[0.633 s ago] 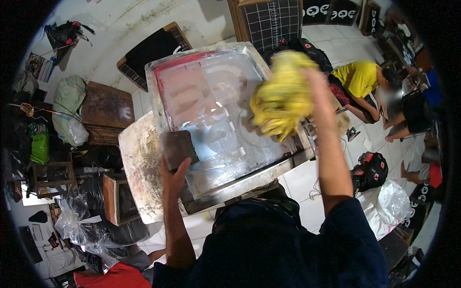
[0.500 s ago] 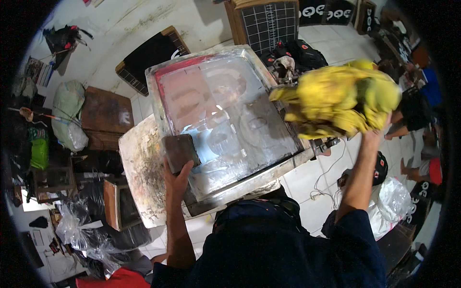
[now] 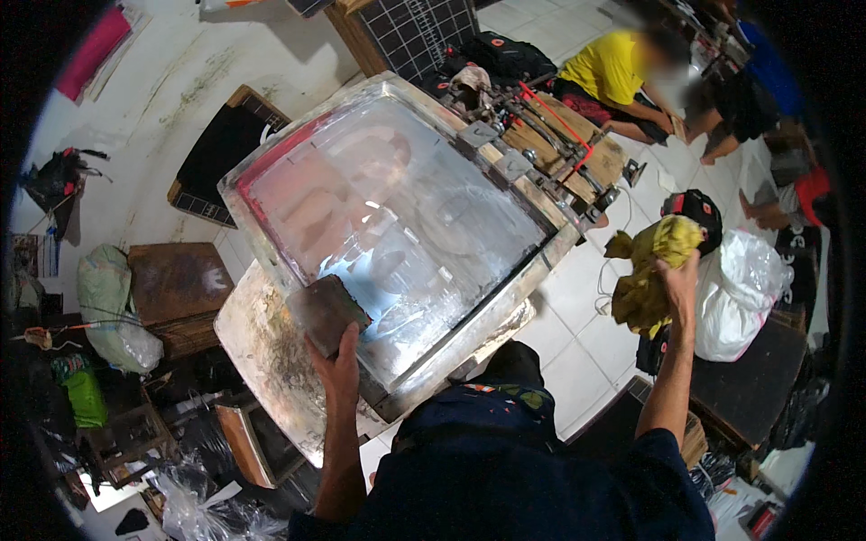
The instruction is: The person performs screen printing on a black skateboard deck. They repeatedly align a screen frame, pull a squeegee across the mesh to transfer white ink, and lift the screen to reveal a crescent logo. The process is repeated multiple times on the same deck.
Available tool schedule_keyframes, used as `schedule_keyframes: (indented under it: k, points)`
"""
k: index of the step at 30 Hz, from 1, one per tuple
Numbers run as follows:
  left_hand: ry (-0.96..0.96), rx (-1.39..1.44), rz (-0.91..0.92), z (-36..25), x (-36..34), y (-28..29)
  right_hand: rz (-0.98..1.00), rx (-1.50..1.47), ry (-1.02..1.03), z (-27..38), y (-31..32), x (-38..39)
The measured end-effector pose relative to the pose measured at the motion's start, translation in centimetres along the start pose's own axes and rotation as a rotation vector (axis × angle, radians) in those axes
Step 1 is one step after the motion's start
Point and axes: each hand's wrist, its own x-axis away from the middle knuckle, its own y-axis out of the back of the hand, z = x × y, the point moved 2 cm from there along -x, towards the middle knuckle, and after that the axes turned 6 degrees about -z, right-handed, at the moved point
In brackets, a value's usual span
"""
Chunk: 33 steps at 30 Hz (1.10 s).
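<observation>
though the silkscreen (image 3: 460, 216) seems part-wiped, it looks hazy, unfinished
left grip (image 3: 339, 362) clasps dark block (image 3: 327, 311), its seven o'clock; right grip (image 3: 681, 275) clenches yellow rag (image 3: 642, 293), three o'clock

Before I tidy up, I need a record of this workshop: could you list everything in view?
Framed screen: 1, grey and pink, centre
Block: 1, dark brown, centre left
Cloth: 1, yellow, right of centre
Boards: 1 stack, brown, left
Sack: 1, pale green, left
Panel: 1, black, upper left
Plastic bag: 1, white, right
People: at least 2, yellow and blue clothing, upper right
Other clutter: uncountable, mixed, edges
Left grip: 1, bare, on block
Right grip: 1, bare, on cloth
</observation>
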Motion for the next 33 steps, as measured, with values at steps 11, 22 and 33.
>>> schedule_keyframes:
  k: [11, 22, 33]
  points:
    - [-0.140, 0.116, 0.043, -1.0, 0.3, 0.0, 0.689, -0.141, 0.272, 4.4, -14.8, 21.7]
    - [-0.166, 0.102, 0.057, -1.9, 0.6, -0.2, 0.415, -0.268, 0.404, 2.3, -26.3, 29.0]
    - [-0.138, 0.006, -0.028, -2.7, 1.3, -0.3, 0.592, -0.692, 0.009, 9.2, -35.4, 32.6]
